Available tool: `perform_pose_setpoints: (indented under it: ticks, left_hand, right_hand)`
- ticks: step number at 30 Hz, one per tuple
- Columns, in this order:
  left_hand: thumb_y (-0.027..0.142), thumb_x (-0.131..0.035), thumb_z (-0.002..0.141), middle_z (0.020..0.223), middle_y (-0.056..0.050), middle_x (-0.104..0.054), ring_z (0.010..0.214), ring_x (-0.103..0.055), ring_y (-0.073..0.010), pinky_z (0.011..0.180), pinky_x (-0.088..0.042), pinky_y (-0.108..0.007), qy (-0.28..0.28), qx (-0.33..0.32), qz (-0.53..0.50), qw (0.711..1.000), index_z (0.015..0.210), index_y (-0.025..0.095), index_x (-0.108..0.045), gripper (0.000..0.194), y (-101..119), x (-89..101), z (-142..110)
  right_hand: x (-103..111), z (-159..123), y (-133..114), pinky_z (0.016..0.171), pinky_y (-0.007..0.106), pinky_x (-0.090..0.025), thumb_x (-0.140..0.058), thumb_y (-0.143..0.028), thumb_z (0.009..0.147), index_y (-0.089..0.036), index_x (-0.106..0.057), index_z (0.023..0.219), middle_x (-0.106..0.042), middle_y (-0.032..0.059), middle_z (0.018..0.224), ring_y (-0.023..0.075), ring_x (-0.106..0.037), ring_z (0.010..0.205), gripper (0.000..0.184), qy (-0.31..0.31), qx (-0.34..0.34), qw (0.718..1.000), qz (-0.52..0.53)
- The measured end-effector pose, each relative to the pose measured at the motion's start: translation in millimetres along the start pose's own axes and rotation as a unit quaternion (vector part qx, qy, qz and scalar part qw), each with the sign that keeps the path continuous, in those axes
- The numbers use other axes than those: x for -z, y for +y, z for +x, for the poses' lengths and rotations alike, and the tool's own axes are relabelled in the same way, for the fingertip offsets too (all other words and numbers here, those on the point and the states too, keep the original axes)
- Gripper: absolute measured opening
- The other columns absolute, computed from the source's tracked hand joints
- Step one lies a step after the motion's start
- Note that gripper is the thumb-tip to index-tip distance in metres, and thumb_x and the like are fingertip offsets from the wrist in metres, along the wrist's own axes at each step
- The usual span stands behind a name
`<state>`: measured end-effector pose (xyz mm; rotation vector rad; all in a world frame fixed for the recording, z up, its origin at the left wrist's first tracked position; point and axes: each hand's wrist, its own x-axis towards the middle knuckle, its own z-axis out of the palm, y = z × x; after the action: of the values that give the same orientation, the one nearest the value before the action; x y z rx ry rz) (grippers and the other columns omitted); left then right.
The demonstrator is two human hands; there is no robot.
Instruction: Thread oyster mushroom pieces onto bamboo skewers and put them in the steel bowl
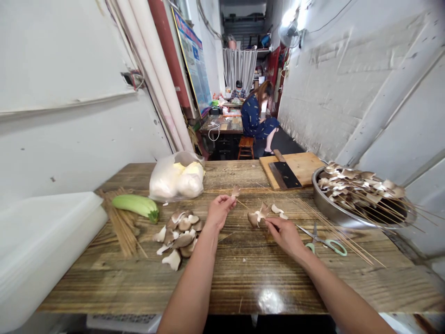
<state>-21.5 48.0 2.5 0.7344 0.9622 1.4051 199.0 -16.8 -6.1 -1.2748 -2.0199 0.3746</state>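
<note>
My left hand (pixel 220 211) is closed, pinching a small oyster mushroom piece (pixel 236 190) above the middle of the table. A thin stick (pixel 242 203) shows just right of those fingers; whether they grip it too, I cannot tell. Thumb and fingers of my right hand (pixel 285 235) are closed on the edge of a larger oyster mushroom (pixel 257 215). Small white mushroom pieces (pixel 277 209) lie just beyond it. Left of my left forearm is a pile of oyster mushrooms (pixel 182 234).
Bamboo skewers (pixel 330 227) and green-handled scissors (pixel 325 242) lie to the right. A metal basin (pixel 323 211) holds skewered mushrooms. A cleaver (pixel 285 175) rests on a cutting board (pixel 306 164). At left are a green gourd (pixel 134 205), skewers (pixel 120 227) and a plastic bag (pixel 163 178). Two people sit behind.
</note>
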Motion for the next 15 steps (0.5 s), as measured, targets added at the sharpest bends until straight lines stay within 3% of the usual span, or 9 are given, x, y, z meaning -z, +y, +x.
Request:
perform_pose_setpoints:
  ticks: [6, 15]
  left_hand:
    - [0.019, -0.076, 0.056, 0.070, -0.004, -0.066, 0.070, -0.062, -0.0108, 0.079, -0.047, -0.029, 0.015, -0.005, -0.042, 0.999, 0.072, 0.010, -0.062, 0.023, -5, -6.8, 0]
    - [0.021, -0.077, 0.054, 0.069, -0.003, -0.067, 0.067, -0.063, -0.0113, 0.079, -0.048, -0.031, 0.066, -0.052, -0.051, 0.995, 0.073, 0.010, -0.063, 0.026, -15, -15.1, 0]
  right_hand:
    - [-2, 0, 2, 0.073, 0.029, -0.050, -0.046, -0.023, 0.085, -0.021, -0.068, 0.092, -0.071, 0.0052, 0.090, 0.0185, -0.066, 0.079, 0.023, 0.025, -0.004, 0.999, 0.022]
    - [-3, -1, 2, 0.073, 0.031, -0.050, -0.047, -0.021, 0.084, -0.020, -0.068, 0.093, -0.071, 0.0058, 0.091, 0.0188, -0.066, 0.079, 0.023, 0.027, -0.008, 0.999, 0.021]
